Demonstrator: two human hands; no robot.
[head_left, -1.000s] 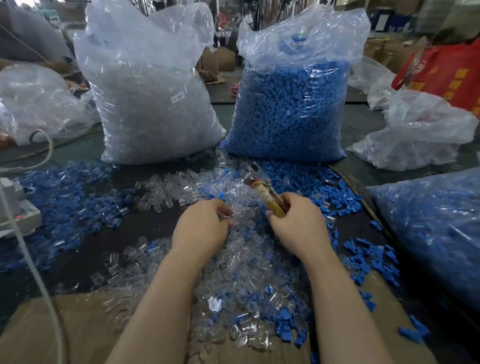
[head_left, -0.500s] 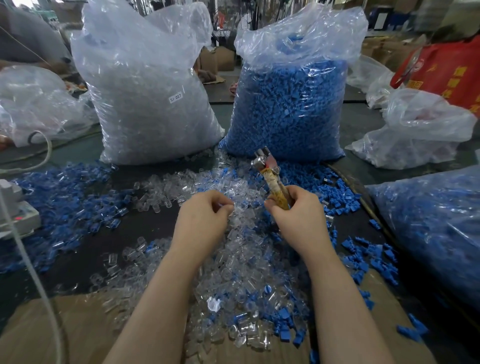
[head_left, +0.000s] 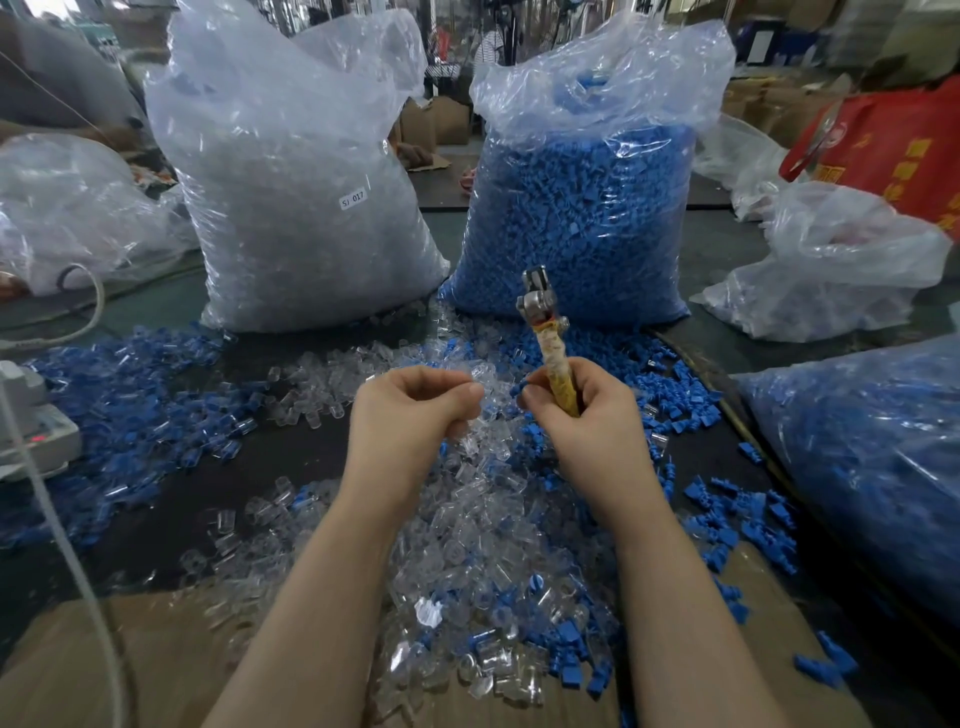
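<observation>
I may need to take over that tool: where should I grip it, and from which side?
Take the yellow wrapped handle, on the bare stretch between the right hand and the metal head. Come level from the left: the tool stands nearly upright, and the fist hides its lower part. The left hand, pinching a clear piece, would likely need emptying first.

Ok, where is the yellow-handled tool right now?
Head view, right of centre: the yellow-handled tool stands nearly upright in the right hand, metal head up in front of the blue-parts bag, beside the left hand pinching a clear piece.
</observation>
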